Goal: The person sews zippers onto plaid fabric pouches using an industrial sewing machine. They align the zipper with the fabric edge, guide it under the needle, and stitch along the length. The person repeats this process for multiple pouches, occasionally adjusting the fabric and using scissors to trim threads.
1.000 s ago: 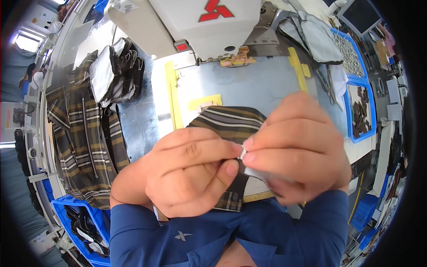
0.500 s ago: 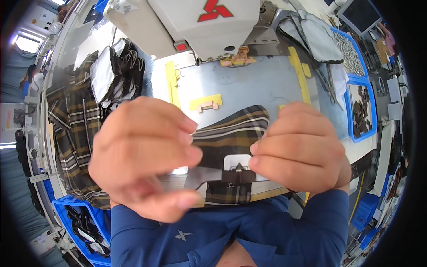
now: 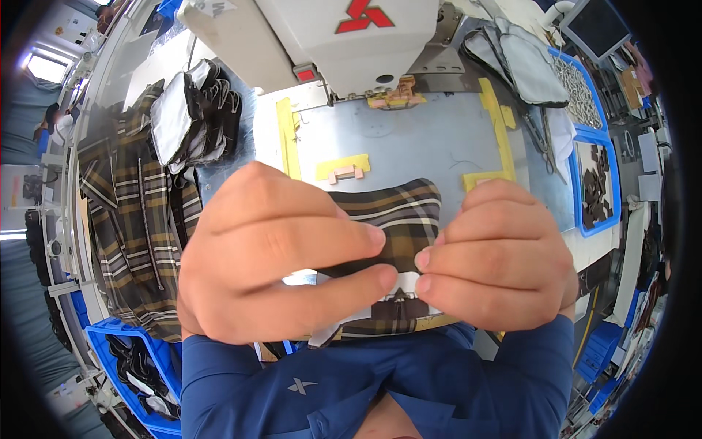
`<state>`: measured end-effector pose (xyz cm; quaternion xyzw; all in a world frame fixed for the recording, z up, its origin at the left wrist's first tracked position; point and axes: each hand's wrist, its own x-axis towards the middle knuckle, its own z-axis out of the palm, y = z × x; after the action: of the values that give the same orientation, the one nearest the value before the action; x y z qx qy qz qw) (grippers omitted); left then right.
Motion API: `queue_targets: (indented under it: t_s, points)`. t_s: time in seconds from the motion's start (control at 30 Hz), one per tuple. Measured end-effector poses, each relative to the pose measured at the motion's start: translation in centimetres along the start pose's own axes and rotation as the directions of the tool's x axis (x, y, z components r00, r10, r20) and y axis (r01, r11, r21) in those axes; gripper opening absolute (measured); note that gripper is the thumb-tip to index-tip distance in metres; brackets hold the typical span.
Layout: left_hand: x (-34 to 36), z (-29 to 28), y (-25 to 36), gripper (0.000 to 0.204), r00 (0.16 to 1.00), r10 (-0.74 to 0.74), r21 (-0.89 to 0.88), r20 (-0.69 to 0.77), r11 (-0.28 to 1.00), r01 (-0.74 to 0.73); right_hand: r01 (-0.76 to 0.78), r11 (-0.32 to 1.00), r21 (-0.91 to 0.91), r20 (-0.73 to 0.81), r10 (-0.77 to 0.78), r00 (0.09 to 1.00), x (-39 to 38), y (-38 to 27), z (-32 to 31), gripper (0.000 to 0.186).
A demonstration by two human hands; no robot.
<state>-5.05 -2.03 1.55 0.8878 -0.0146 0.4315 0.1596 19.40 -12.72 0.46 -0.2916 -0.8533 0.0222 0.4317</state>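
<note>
A red three-pointed emblem (image 3: 364,17) stands on the white machine head (image 3: 365,58). A pale crossed-stroke mark (image 3: 300,385) sits on the blue shirt (image 3: 351,373).

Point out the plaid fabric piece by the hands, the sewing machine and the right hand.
Plaid fabric piece (image 3: 411,223): head view, its upper striped part.
Sewing machine (image 3: 373,57): head view, white housing.
Right hand (image 3: 501,257): head view, across the curled fingers.
</note>
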Motion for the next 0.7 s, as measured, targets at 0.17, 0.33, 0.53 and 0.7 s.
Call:
queue_targets:
  t_s: [0.17,0.33,0.53,0.7]
  points:
    - [-0.3,0.2,0.8,0.012,0.996,0.068,0.168,0.051,0.983,-0.076,0.002,1.000,-0.003,0.007,-0.002,1.000,0.2,0.0,0.1,0.014]
    - [-0.5,0.3,1.1,0.011,0.997,0.006,0.072,0.079,0.997,-0.011,0.001,1.000,0.019,0.014,-0.001,1.000,0.2,0.0,0.1,0.014]
    - [-0.1,0.5,0.3,0.008,0.997,0.062,-0.031,0.055,0.998,-0.061,0.011,0.999,0.050,-0.018,-0.010,1.000,-0.1,0.2,0.3,0.015]
    - [-1.0,2.1,0.0,0.008,0.995,-0.096,-0.271,-0.003,0.958,0.092,-0.042,0.995,0.093,-0.045,0.047,0.998,-0.1,0.3,0.3,0.014]
